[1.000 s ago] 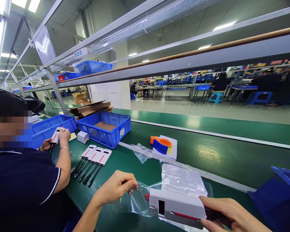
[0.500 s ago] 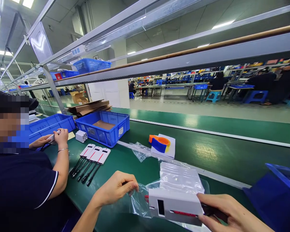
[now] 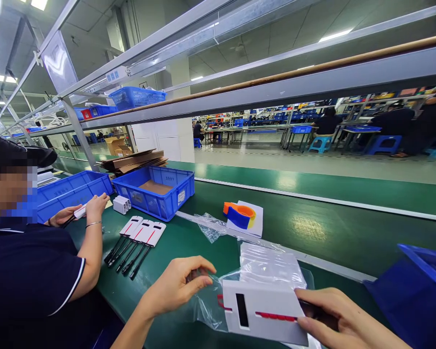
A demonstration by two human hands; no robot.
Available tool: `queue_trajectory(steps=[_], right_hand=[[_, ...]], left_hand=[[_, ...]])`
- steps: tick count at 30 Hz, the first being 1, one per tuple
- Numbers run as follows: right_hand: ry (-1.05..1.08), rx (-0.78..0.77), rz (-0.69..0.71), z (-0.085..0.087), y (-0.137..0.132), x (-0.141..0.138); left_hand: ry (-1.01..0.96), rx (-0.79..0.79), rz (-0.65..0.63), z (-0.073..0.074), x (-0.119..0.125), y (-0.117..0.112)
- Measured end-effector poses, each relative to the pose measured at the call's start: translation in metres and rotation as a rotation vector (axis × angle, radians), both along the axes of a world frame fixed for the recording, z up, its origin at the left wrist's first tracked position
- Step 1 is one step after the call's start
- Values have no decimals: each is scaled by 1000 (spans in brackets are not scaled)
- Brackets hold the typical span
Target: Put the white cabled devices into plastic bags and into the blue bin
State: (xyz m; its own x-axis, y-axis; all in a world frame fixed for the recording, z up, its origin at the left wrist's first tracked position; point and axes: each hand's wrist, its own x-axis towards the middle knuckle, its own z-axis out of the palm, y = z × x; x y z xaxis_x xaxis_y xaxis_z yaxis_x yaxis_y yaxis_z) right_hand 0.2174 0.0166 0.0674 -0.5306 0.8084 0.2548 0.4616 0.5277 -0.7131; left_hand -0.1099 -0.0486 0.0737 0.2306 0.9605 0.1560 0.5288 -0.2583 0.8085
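Observation:
My right hand (image 3: 343, 315) grips the right end of a flat white device (image 3: 267, 310) between thumb and fingers. The device has a black window, a red strip along its face and a red loop poking out at its left end. Behind that end lies a clear plastic bag (image 3: 207, 308). My left hand (image 3: 179, 286) hovers at the bag's upper left edge, thumb and forefinger a little apart, with nothing plainly between them. A stack of bagged white pieces (image 3: 271, 264) rests on the green bench just beyond the device.
Left of me, a co-worker's hands (image 3: 96, 208) hold a similar device. Several white devices with black cables (image 3: 145, 232) lie between us, near a blue bin (image 3: 154, 194). Orange and blue tape rolls (image 3: 240, 215) sit farther back. Another blue bin (image 3: 414, 286) stands at right.
My left finger and thumb have parted from their pinch at the bag's edge and shifted slightly right. The device has tilted, showing more of its face. The co-worker's hands have moved.

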Motion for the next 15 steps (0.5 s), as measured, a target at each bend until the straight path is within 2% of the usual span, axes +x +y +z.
queue_trajectory(steps=[3,6,11,15], right_hand=[[-114,-98,132,4,7,2],[-57,-122,91,5,7,-1],[102,-180,-24,3,0,-12],[163,-311,-36,0,-1,-13]], left_hand=[[22,91,-68,7,6,-5],[39,172,-167,12,12,-8],[254,249,-119,12,23,-14],[394,313,-90,8,31,-19]])
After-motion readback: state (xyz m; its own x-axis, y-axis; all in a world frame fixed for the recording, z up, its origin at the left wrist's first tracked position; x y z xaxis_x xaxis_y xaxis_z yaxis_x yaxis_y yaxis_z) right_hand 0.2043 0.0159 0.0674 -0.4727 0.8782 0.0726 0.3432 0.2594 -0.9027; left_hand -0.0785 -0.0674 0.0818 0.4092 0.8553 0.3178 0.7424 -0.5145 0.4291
